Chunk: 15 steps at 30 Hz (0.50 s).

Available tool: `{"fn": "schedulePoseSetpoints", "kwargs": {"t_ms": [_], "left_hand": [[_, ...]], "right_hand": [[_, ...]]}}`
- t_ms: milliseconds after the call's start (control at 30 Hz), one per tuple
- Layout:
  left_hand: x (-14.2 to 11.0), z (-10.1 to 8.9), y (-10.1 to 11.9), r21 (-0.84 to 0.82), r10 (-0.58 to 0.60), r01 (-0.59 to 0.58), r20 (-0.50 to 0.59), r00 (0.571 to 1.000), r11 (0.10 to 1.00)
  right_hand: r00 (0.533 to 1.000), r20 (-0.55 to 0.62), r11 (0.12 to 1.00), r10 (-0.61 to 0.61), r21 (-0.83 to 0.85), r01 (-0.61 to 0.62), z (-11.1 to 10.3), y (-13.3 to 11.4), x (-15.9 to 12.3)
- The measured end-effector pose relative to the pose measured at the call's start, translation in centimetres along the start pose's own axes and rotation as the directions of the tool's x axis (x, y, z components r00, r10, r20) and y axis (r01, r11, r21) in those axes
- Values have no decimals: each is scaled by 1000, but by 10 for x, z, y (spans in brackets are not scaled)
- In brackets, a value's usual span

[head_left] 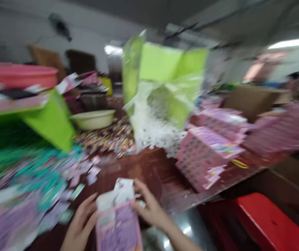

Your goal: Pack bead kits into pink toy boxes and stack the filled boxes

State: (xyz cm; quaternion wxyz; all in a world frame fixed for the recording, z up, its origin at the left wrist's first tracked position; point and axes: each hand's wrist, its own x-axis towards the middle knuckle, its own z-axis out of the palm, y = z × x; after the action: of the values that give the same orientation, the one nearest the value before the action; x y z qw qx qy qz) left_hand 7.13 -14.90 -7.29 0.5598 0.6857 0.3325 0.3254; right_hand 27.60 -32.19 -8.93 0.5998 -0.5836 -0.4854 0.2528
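A flat pink-edged box [120, 226] with purple contents lies in front of me at the bottom centre, blurred by motion. My left hand [83, 218] is closed against its left side, fingers curved at the edge. At its upper right corner, my right hand [149, 205] pinches a white card [124, 190] that has small dark marks. A second whitish piece [105, 201] sticks out of the box's top end beside the card. Exactly how the fingertips meet the box is too smeared to see.
Teal and lilac pieces [52, 181] are heaped at left below a green bin [50, 118]. Behind lie many small colourful items [113, 137] and a cream basin [94, 118]. A green bag-lined box [162, 69] spills white pieces. Pink dotted boxes [204, 157] and a red stool [272, 219] are right.
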Motion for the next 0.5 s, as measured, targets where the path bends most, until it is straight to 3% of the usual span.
{"fn": "schedulePoseSetpoints", "kwargs": {"t_ms": [100, 267, 367, 500], "left_hand": [[-34, -16, -10, -140, -81, 102, 150, 985, 985], [-42, -19, -4, -267, -2, 45, 160, 987, 963], [-49, -25, -3, -266, 20, 43, 229, 973, 963], [-58, -33, -12, -249, -20, 71, 202, 979, 966]], "right_hand": [[992, 95, 996, 79, -39, -76, 0, 5, 2], [962, 268, 975, 49, -223, 13, -6, -13, 21], [909, 415, 965, 45, -252, 68, 1, -32, 32], [831, 556, 950, 21, -269, 156, 13, -46, 49]]}}
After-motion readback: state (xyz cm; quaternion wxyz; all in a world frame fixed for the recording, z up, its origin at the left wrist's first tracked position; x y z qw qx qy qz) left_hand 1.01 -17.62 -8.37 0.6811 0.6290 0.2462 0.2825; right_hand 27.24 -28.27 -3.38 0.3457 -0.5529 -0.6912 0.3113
